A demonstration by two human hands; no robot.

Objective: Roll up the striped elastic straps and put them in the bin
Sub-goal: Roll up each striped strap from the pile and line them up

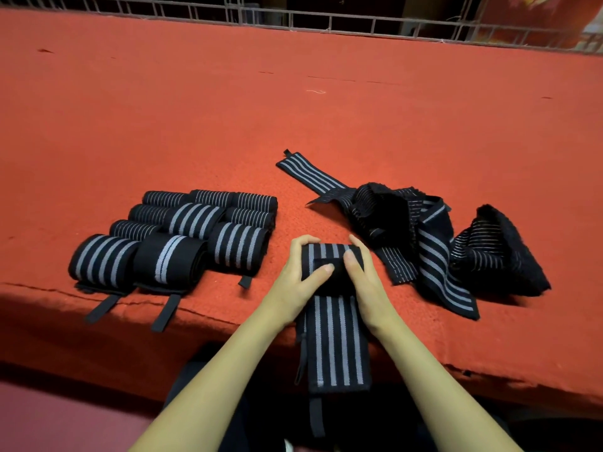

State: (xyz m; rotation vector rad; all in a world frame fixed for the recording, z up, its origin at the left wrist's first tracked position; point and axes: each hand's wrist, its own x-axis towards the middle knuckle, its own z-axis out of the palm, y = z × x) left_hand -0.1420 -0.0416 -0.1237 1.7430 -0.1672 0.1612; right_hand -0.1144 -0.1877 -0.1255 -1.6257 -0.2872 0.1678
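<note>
Down at the front edge of the table, gripping a half-rolled striped strap (328, 254) from both sides. Clamped at its left end by the left hand (293, 278), fingers curled over the top, thumb tucked along the near face. Pinched at the other end by the right hand (363, 282), thumb laid across the roll. Rolled with the long axis running left to right, square across the view. Trailing an unrolled tail (336, 347) straight back toward the person, over the table edge and hanging down, stripes running along its length. Ending in a thin black loop (316, 419) at the very bottom.

Off to the left, packed tight in rows: finished rolls (182, 236), axes roughly left to right too, black tabs (166, 313) poking toward the near edge. Off to the right, just beside the right hand, heaped loose: unrolled straps (434, 243), twisted over one another. Reaching out of that heap toward the far left, lying flat: one flat strap (310, 172).

Underneath everything, a red cloth (293, 109), coarse, split and frayed along the near edge. Along the far side, a wire grid (326, 22). Dim and dark beyond it, too murky to tell more.
</note>
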